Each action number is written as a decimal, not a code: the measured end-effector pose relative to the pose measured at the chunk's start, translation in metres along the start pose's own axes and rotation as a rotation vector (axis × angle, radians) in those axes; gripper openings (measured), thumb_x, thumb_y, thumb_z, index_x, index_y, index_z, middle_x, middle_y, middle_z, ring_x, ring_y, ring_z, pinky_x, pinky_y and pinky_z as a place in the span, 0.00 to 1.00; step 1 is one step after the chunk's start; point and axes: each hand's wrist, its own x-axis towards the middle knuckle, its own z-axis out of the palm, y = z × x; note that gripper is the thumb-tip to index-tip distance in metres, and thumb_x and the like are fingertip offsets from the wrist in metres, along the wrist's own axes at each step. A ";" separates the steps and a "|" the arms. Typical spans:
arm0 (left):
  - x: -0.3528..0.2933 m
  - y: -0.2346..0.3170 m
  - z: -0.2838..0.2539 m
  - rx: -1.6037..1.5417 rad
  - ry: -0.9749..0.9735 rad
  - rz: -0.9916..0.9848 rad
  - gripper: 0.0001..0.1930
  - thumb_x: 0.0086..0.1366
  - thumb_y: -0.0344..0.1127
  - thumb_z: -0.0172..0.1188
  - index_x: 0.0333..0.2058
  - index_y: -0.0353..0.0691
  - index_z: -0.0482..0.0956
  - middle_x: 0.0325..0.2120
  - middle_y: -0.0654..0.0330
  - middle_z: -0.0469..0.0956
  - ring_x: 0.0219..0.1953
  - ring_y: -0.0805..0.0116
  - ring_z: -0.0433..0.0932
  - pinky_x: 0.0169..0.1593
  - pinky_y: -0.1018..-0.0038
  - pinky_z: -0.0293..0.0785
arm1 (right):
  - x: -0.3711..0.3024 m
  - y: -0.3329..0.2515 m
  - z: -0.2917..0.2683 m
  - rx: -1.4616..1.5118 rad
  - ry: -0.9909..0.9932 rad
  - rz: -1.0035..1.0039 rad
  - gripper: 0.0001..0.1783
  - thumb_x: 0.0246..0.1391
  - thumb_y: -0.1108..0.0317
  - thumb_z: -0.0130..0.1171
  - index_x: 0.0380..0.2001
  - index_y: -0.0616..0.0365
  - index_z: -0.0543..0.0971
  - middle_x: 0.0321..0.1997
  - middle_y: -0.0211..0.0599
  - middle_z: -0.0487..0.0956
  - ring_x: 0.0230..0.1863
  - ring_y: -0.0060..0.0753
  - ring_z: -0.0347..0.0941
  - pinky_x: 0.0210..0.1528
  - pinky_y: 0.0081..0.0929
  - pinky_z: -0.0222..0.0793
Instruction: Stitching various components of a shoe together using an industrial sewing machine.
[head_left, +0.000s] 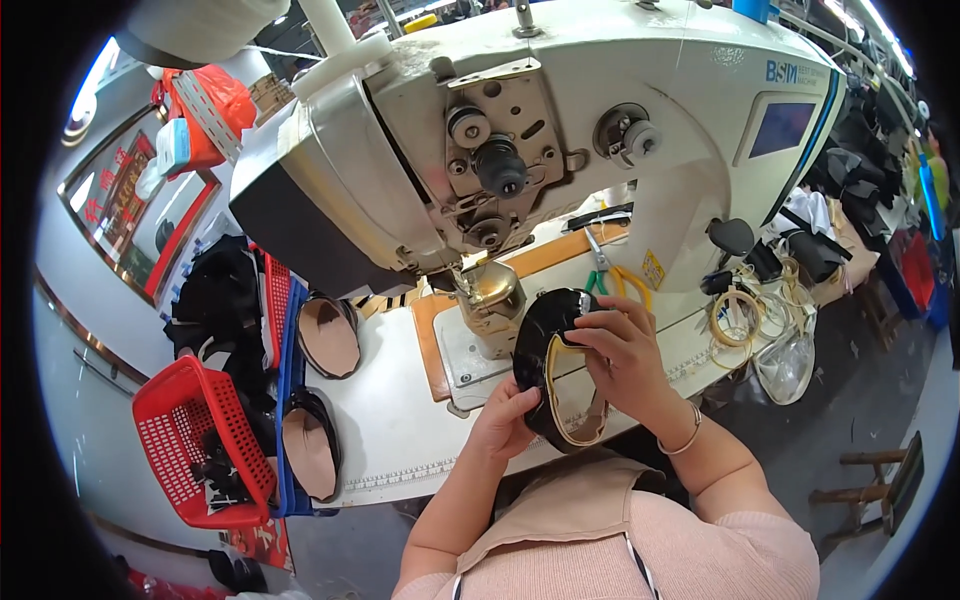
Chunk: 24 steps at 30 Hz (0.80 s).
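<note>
Both hands hold a glossy black shoe upper (pixel 535 345) with a yellowish edge round its opening, in front of the industrial sewing machine's needle area. My left hand (pixel 505 418) grips its lower left side, thumb pressed on the outside. At the upper right, my right hand (pixel 622 352) pinches the rim near a small shiny piece; its fingertips are bent over the edge. The upper is tilted on its side, apart from the machine's brassy presser area (pixel 490 290). Just behind my right hand lie scissors (pixel 602 268) with green and yellow handles.
The white sewing machine (pixel 680 120) arches over the white table (pixel 385 400). Two black shoe pieces with beige soles (pixel 328 338) sit at the table's left, beside a blue crate (pixel 290 400). A red basket (pixel 205 390) stands further left. Rolls of tape (pixel 735 318) hang at right, near a wooden stool (pixel 880 480).
</note>
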 end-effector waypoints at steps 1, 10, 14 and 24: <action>-0.001 -0.001 -0.002 -0.017 0.010 -0.013 0.18 0.56 0.33 0.60 0.45 0.36 0.70 0.39 0.60 0.76 0.40 0.71 0.76 0.45 0.72 0.73 | -0.002 0.000 0.000 -0.001 0.000 -0.001 0.18 0.32 0.81 0.57 0.31 0.50 0.78 0.37 0.27 0.75 0.48 0.42 0.66 0.48 0.38 0.59; -0.005 -0.004 0.006 0.253 0.116 0.050 0.18 0.50 0.25 0.65 0.41 0.36 0.71 0.33 0.63 0.76 0.34 0.74 0.75 0.41 0.75 0.72 | -0.004 -0.005 -0.002 -0.034 0.095 -0.133 0.16 0.32 0.77 0.60 0.31 0.49 0.79 0.37 0.28 0.75 0.46 0.40 0.68 0.46 0.39 0.61; -0.004 0.009 0.002 0.388 0.110 0.087 0.21 0.50 0.23 0.64 0.44 0.37 0.71 0.36 0.66 0.76 0.37 0.78 0.74 0.43 0.78 0.71 | 0.001 -0.005 0.000 -0.092 0.133 -0.254 0.13 0.33 0.76 0.61 0.28 0.51 0.80 0.37 0.30 0.76 0.45 0.42 0.69 0.45 0.41 0.62; 0.005 0.103 -0.004 0.362 0.168 0.093 0.19 0.53 0.25 0.59 0.45 0.33 0.69 0.37 0.59 0.76 0.38 0.71 0.76 0.45 0.73 0.73 | 0.066 -0.011 0.043 -0.091 0.001 -0.195 0.15 0.36 0.76 0.56 0.33 0.49 0.78 0.36 0.29 0.75 0.43 0.36 0.69 0.47 0.38 0.59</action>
